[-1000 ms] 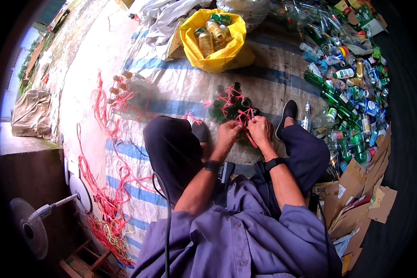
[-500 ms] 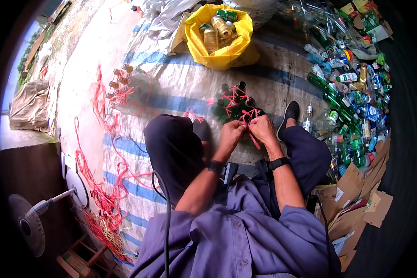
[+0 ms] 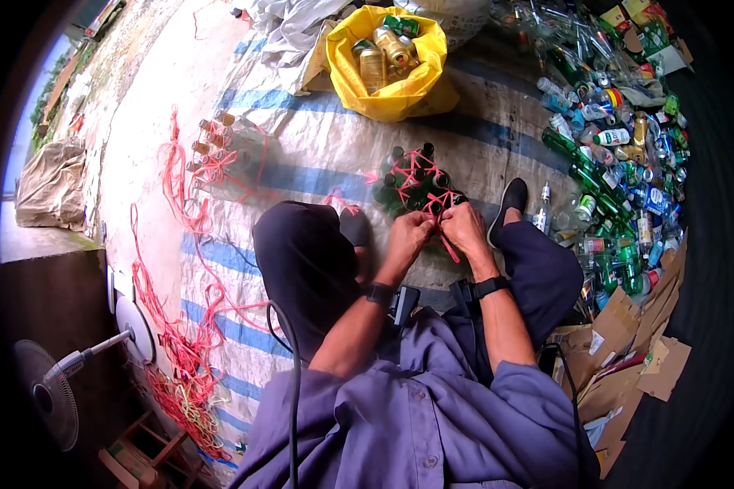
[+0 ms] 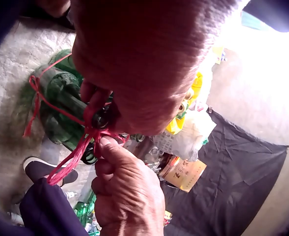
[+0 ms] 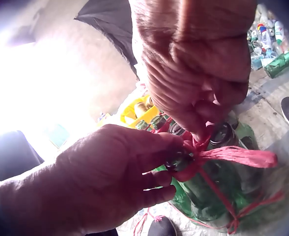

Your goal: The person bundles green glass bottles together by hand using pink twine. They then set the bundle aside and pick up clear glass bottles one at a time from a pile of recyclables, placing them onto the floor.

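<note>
Between the person's feet stands a bundle of green glass bottles, their necks laced together with pink plastic twine. Both hands meet at the bottle mouths on the near side. With thumb and fingers, the left hand pinches the twine beside a bottle neck. Opposite it, the right hand pinches the same twine close to the knot, as the left wrist view shows. A doubled loop of twine sticks out from between the fingers. The knot itself is partly hidden by the fingertips.
A second tied bundle of clear bottles stands to the left, near a tangle of pink twine. Ahead is a yellow bag holding cans. Loose bottles and cans pile up at right above flattened cardboard. A fan stands at lower left.
The hands stay at the same bottle necks; the right hand has shifted slightly, and the twine end between them has swung a little. The head view has turned slightly.
</note>
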The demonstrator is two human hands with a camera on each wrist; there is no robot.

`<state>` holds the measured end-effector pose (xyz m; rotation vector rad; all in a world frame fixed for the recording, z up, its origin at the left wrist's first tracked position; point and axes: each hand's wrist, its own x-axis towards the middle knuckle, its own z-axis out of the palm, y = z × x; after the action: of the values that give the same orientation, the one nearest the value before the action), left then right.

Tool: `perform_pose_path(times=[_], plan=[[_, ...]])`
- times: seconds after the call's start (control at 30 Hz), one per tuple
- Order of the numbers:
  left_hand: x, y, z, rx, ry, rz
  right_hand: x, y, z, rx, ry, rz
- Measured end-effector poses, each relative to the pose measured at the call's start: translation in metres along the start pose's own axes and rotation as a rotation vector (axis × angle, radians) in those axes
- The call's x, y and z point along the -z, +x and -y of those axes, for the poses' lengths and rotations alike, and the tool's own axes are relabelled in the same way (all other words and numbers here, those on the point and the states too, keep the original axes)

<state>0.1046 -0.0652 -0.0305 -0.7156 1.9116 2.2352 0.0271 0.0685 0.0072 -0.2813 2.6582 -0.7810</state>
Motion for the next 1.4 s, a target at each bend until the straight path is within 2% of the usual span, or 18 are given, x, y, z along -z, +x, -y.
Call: perform_pose_path(times=[0.3,0.4,0.7,0.87,1.17,1.23,1.4], plan=[[0.000,0.000,-0.001,-0.013,0.078,-0.002,0.006,-0.006,0.011,-0.008,-0.024,0.019],[-0.001,0.002,0.006,-0.021,0.083,-0.006,0.002,-0.006,0.007,0.003,-0.056,-0.082],[-0.002,0.000,0.001,-0.031,0.111,-0.017,0.006,-0.005,0.009,-0.042,-0.048,0.025],[-0.001,-0.001,0.000,-0.043,0.106,-0.009,-0.005,-0.001,-0.003,0.013,-0.069,0.021],[-0.006,-0.003,0.001,-0.219,0.240,-0.116,-0.006,0.002,-0.006,-0.002,-0.047,0.074],[-0.006,-0.003,0.002,-0.278,0.366,-0.127,-0.005,0.004,-0.007,0.012,-0.036,0.089],[-0.009,-0.004,-0.003,-0.274,0.366,-0.149,0.000,0.001,-0.004,0.072,-0.007,0.092]])
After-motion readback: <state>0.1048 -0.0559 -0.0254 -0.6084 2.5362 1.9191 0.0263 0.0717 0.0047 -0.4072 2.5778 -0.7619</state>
